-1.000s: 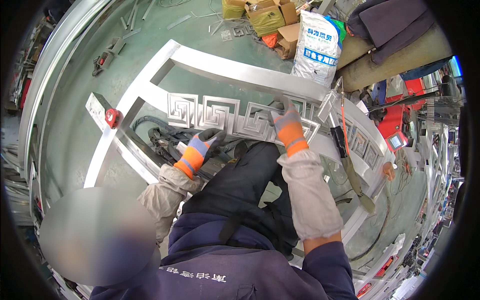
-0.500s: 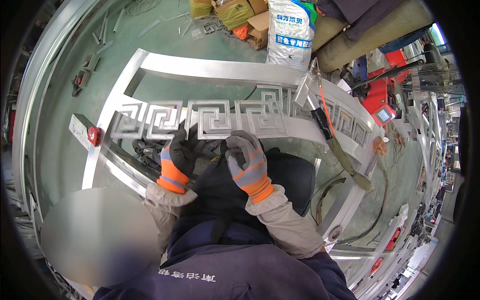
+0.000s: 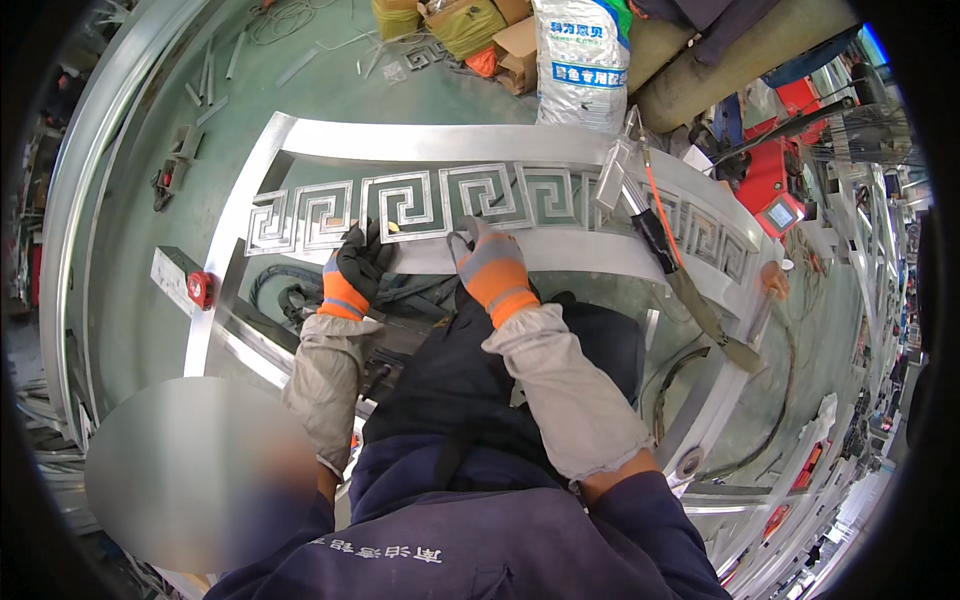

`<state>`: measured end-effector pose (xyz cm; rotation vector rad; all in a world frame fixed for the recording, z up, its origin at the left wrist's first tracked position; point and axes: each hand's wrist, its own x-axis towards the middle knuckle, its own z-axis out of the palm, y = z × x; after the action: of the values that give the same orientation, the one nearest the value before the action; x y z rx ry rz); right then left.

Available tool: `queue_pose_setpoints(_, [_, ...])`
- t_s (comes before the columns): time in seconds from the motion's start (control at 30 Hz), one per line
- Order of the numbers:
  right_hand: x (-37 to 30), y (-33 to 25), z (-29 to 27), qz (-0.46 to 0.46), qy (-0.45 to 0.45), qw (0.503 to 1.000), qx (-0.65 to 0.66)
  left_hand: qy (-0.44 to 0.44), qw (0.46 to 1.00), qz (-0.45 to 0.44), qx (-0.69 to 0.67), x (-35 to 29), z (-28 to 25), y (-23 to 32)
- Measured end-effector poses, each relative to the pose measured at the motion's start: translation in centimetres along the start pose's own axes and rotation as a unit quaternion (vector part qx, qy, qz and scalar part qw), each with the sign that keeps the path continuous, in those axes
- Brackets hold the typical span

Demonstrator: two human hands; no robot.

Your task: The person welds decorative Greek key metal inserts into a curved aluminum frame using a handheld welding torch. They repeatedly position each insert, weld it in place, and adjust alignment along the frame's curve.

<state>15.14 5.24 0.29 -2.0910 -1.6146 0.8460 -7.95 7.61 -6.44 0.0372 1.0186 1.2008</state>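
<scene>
A silver metal fretwork strip (image 3: 441,200) with square spiral patterns lies between the two long rails of a large metal frame (image 3: 450,141). My left hand (image 3: 352,272), in a grey and orange glove, has its fingers closed at the strip's lower edge, left of the middle. My right hand (image 3: 492,265), gloved alike, bends its fingers round the same edge further right. The fingertips of both are partly hidden. To the right, a torch-like tool (image 3: 652,238) with a black grip and olive sleeve rests across the frame.
A red tape measure (image 3: 201,290) sits on the frame's left side. Beyond the far rail stand a white sack (image 3: 583,100) and a cardboard box (image 3: 517,62). A red machine (image 3: 762,180) with a small screen is at the right. Dark cables (image 3: 420,290) lie under the frame.
The fretwork strip has moved away from me, further in between the frame's rails, and it lines up with the patterns at the right. Both hands moved forward with it.
</scene>
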Motion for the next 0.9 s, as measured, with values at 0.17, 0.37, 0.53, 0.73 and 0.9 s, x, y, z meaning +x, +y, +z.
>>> queue_pose_setpoints(0.17, [3.4, 0.3, 1.2, 0.037, -0.003, 0.999, -0.003, -0.033, 0.999, -0.021, 0.021, 0.4, 1.3, 0.3])
queue_pose_setpoints(0.37, [6.7, -1.9, 2.1, 0.145, -0.096, 0.983, -0.054, -0.043, 0.996, -0.059, 0.054, 1.8, -0.1, 1.2])
queue_pose_setpoints(0.53, [8.5, -0.9, 5.9, 0.119, -0.143, 0.976, -0.114, -0.070, 0.982, -0.157, 0.075, 1.4, -1.6, 6.3])
queue_pose_setpoints(0.73, [9.0, -2.2, 4.8, 0.075, -0.234, 0.942, -0.227, 0.063, 0.981, -0.028, 0.179, 2.3, -1.9, 8.3])
queue_pose_setpoints(0.9, [9.7, -1.5, 4.0, -0.100, -0.298, 0.861, -0.401, 0.142, 0.837, 0.059, 0.525, 5.6, -4.8, 9.6])
